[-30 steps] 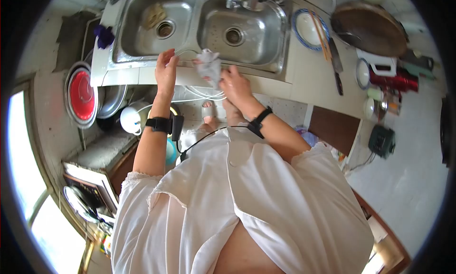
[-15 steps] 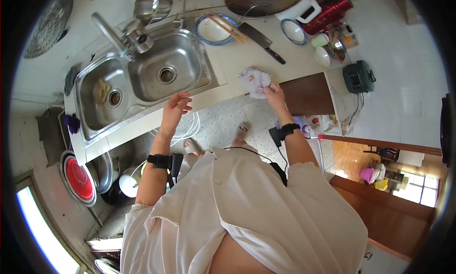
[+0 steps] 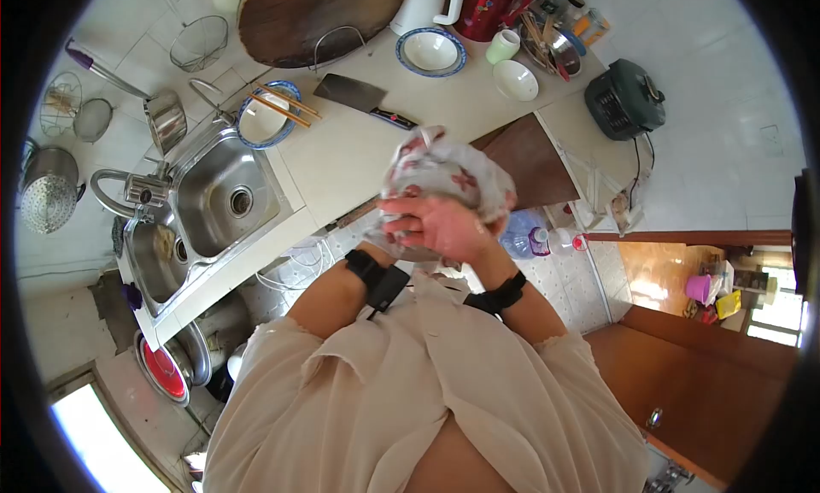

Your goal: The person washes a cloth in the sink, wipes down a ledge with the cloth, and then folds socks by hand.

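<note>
1. Crumpled white cloth with red pattern [image 3: 457, 175]: held up at both hands, before the front edge of the pale tabletop [image 3: 333, 168].
2. Right hand [image 3: 451, 226]: laid across the cloth, fingers slightly parted and touching it; cannot tell whether they grip.
3. Left hand [image 3: 380, 237]: mostly hidden by the cloth; state of its fingers cannot be told.
4. Beyond the cloth, on the tabletop: broad-bladed metal cleaver with black handle [image 3: 350, 91]; left of it, round white bowl with blue rim [image 3: 260, 123], two brown chopsticks [image 3: 282, 111] across it.

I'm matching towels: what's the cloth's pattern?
The cloth is whitish with red flower-like shapes; head view.
</note>
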